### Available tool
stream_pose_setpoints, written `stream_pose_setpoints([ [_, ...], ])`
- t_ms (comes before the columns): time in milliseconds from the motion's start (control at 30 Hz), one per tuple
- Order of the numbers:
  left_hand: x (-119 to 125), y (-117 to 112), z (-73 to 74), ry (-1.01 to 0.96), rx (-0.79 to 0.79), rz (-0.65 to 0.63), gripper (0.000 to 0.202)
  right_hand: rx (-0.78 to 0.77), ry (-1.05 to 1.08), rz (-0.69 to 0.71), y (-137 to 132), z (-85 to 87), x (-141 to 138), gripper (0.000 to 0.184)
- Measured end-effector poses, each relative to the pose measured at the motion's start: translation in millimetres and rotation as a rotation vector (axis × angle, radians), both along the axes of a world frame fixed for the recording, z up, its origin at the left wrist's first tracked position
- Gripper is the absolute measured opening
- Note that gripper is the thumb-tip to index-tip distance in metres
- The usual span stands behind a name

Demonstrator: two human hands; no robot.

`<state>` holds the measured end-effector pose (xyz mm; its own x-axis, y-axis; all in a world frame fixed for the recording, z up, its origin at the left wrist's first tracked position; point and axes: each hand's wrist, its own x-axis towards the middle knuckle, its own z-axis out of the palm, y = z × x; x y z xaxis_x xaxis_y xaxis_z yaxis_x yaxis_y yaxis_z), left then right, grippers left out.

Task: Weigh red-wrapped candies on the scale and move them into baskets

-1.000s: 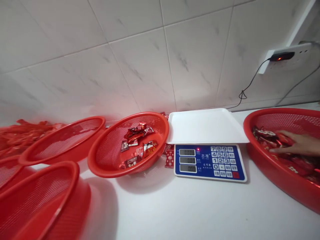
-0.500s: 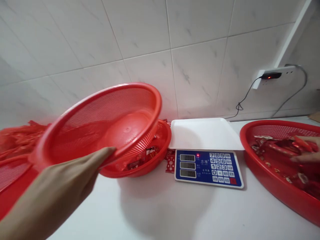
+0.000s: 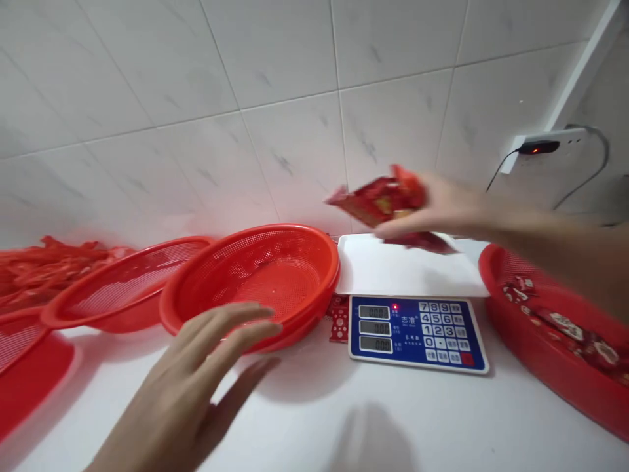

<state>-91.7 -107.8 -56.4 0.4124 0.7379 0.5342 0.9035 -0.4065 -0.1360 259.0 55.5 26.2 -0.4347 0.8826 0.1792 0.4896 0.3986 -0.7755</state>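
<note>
My left hand [image 3: 211,387], fingers apart and holding nothing, hovers at the near rim of an empty red mesh basket [image 3: 275,288]. That basket sits on top of another red basket, whose inside is now hidden. Over the scale's white tray [image 3: 393,265], my right hand [image 3: 432,210] grips a bunch of red wrapped packets [image 3: 378,200], blurred by motion. The digital scale [image 3: 417,334] has a blue keypad panel and lit displays. At the right, a large red basket [image 3: 540,367] holds several more red packets [image 3: 570,328].
More red baskets [image 3: 132,282] stand at the left, with a heap of red mesh bags [image 3: 54,265] behind them. A red dotted packet [image 3: 339,324] lies left of the scale. On the tiled wall, a power strip [image 3: 545,147] holds a plugged-in black charger.
The mesh basket has come down onto the packet-filled basket, and my left hand has let go. My right hand has lifted packets from the right basket and carried them left over the tray.
</note>
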Motion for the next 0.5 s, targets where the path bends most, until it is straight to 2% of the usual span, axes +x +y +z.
stream_pose_setpoints([
  [67, 14, -8, -0.4, -0.064, 0.033, -0.064, 0.03, -0.011, 0.028, 0.227, 16, 2.2, -64, 0.034],
  [100, 22, -12, -0.2, -0.077, 0.023, -0.096, 0.029, 0.054, 0.058, 0.291, 23, -2.6, -95, 0.036],
  [167, 33, -15, -0.2, -0.071, -0.013, -0.149, 0.03, 0.15, 0.033, 0.445, 38, -20.5, -150, 0.038],
  [233, 39, -15, -1.6, -0.057, -0.049, -0.189, 0.03, 0.18, -0.078, 0.563, 48, -42.4, -188, 0.039],
  [300, 41, -15, -5.3, -0.044, -0.081, -0.233, 0.028, 0.203, -0.185, 0.602, 53, -60.0, -206, 0.04],
  [367, 42, -14, -11.8, -0.038, -0.123, -0.291, 0.025, 0.198, -0.192, 0.591, 54, -67.6, -208, 0.039],
  [433, 46, -12, -20.5, -0.044, -0.182, -0.372, 0.021, 0.109, -0.082, 0.579, 53, -63.3, -197, 0.038],
  [500, 52, -10, -30.0, -0.066, -0.268, -0.476, 0.017, -0.006, 0.056, 0.558, 52, -49.1, -178, 0.038],
])
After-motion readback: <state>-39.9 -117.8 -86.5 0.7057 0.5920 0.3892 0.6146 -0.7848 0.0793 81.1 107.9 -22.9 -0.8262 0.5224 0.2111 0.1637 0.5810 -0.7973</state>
